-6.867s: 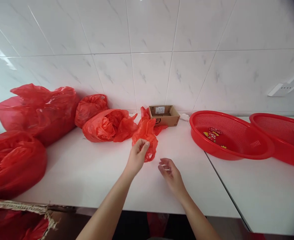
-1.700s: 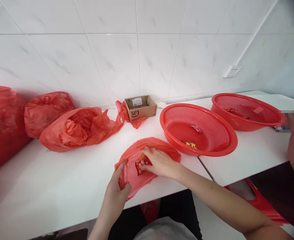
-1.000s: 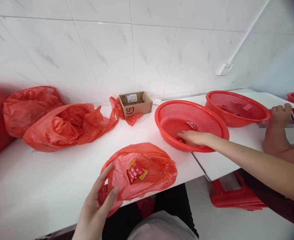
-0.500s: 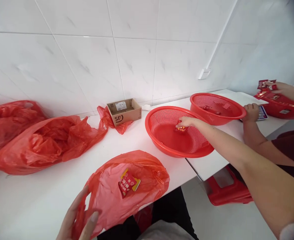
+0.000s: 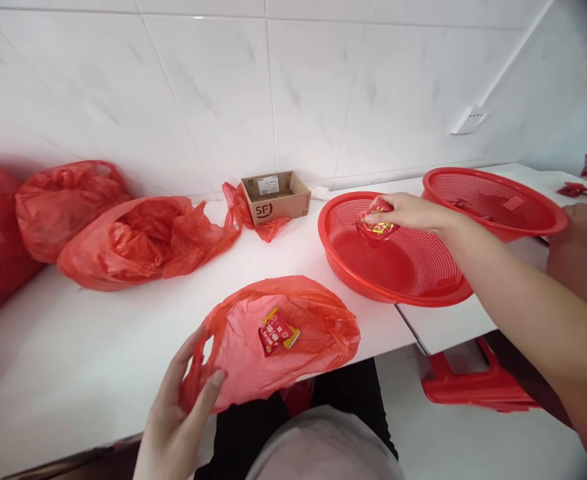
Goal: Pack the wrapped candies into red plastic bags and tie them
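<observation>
An open red plastic bag [image 5: 283, 333] lies at the near edge of the white table [image 5: 73, 347], with a red and yellow packet [image 5: 276, 332] lying on it. My left hand [image 5: 180, 407] pinches the bag's left edge between thumb and fingers. My right hand [image 5: 403, 212] is raised over the nearer red basket [image 5: 393, 250], closed on small red and yellow packets [image 5: 377, 229].
A second red basket [image 5: 498, 203] stands to the right, with another person's hand [image 5: 583, 220] beside it. Several stuffed red bags [image 5: 138, 240] line the left side. A small cardboard box [image 5: 276, 197] sits by the tiled wall. A red stool [image 5: 473, 387] is below.
My right hand left the bag, reached into the nearer basket, closed on packets there and has lifted them above its floor. My left hand keeps its hold on the bag.
</observation>
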Demonstrator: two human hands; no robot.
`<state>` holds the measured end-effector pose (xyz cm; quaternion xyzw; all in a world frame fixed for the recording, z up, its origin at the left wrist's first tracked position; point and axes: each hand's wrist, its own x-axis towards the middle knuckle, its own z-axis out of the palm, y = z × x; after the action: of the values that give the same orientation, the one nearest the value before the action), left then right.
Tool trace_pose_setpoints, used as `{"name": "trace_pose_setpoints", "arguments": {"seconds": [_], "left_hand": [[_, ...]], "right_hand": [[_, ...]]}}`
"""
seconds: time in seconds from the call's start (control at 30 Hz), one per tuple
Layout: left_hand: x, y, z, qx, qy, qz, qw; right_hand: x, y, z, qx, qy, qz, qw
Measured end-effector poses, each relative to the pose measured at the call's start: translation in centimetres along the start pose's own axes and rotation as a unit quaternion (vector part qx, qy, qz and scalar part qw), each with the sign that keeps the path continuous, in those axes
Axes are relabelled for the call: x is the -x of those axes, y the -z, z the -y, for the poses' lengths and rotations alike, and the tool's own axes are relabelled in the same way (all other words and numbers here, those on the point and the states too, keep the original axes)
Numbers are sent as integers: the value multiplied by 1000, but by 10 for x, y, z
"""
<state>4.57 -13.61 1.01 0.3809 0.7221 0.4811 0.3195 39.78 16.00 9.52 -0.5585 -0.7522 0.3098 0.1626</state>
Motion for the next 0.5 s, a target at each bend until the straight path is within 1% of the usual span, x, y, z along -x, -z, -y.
{"name": "trace_pose_setpoints", "arguments": {"seconds": [0.03, 0.07, 0.1, 0.13, 0.17, 0.23, 0.27, 0.3, 0.33, 0.4, 0.43, 0.5], "left_hand": [[1, -2, -2, 1, 3, -9, 1000], [2, -4, -3, 0, 9, -15, 1000], [3, -5, -5, -2, 15, -21, 1000], [3, -7, -6, -4, 19, -25, 1000], [4, -8, -7, -4, 19, -28, 999], [4, -9, -8, 0, 12, -31, 999], [4, -9, -9, 4, 8, -33, 999], [4, -9, -10, 9, 5, -34, 999], [5, -9, -10, 16, 3, -36, 999], [6, -8, -10, 24, 0, -45, 999], [6, -7, -10, 23, -2, -50, 998], [7, -5, -9, 17, -5, -58, 998]], "right_hand": [[12, -4, 19, -72, 27, 4, 997], [25, -10, 38, -121, 51, 20, 991], [39, -20, 56, -158, 76, 34, 984], [51, -34, 73, -180, 98, 68, 976], [62, -50, 87, -191, 118, 117, 967], [77, -90, 107, -196, 161, 218, 942], [80, -112, 113, -184, 177, 241, 937], [81, -134, 116, -169, 191, 243, 936], [81, -154, 118, -152, 203, 232, 939], [77, -187, 119, -132, 206, 197, 949], [74, -198, 118, -130, 201, 179, 954], [70, -207, 115, -134, 184, 146, 963]]}}
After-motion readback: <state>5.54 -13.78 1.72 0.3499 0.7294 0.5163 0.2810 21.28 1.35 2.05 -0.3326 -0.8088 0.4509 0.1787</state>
